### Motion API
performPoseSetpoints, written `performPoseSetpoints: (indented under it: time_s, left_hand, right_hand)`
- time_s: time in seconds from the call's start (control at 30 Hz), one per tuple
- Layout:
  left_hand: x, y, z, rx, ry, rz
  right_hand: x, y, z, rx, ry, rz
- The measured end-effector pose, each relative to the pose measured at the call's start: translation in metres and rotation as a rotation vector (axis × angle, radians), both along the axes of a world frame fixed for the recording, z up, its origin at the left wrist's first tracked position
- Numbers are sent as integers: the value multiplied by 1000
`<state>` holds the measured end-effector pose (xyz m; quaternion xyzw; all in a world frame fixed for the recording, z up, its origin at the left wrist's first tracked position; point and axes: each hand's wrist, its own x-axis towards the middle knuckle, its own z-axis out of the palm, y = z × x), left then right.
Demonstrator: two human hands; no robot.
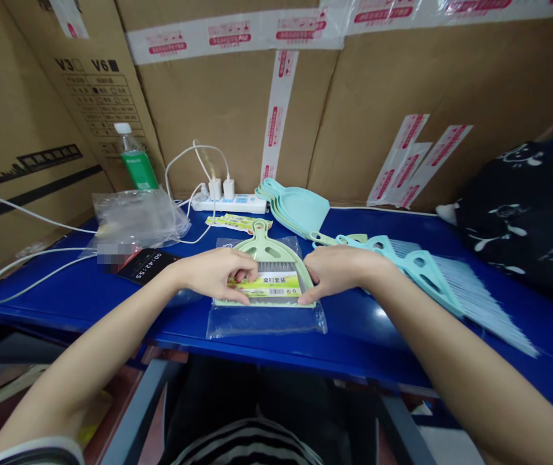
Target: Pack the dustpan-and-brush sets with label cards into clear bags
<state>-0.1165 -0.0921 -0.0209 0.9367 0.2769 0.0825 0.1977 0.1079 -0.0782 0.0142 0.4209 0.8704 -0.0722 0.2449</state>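
A pale green dustpan [265,248] with a small brush and a yellow-green label card [269,282] lies on a clear plastic bag [266,320] on the blue table [111,294]. My left hand [218,272] grips the left edge of the dustpan and label, fingers curled. My right hand [337,270] pinches the right edge of the dustpan, thumb low at its corner.
A stack of light blue dustpans [300,208] and light blue brushes [431,274] lie to the right. Behind are a white power strip [230,203] with chargers, a green bottle [135,161], a heap of plastic bags [138,216], a phone timer [145,265], more label cards [230,223], a black bag [528,206] and cardboard walls.
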Motion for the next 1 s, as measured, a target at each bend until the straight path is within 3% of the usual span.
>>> performPoseSetpoints:
  time_s: [0.1,0.3,0.4,0.53,0.7,1.0]
  left_hand:
    - [-2,1,0,-21,11,-5]
    - [-5,0,1,-32,37,-18]
    - [-5,-2,3,-31,51,-39]
    - [-4,-3,4,-40,45,-64]
    - [-3,-5,4,-33,41,-59]
    - [0,-3,2,57,56,-7]
  right_hand:
    - [5,6,-1,-17,50,-27]
    - [14,23,-10,-122,266,-295]
    - [14,24,-11,-123,312,-258]
    - [11,16,-8,5,287,-126]
    - [5,8,-9,-21,237,-10]
    - [1,2,-5,33,99,-51]
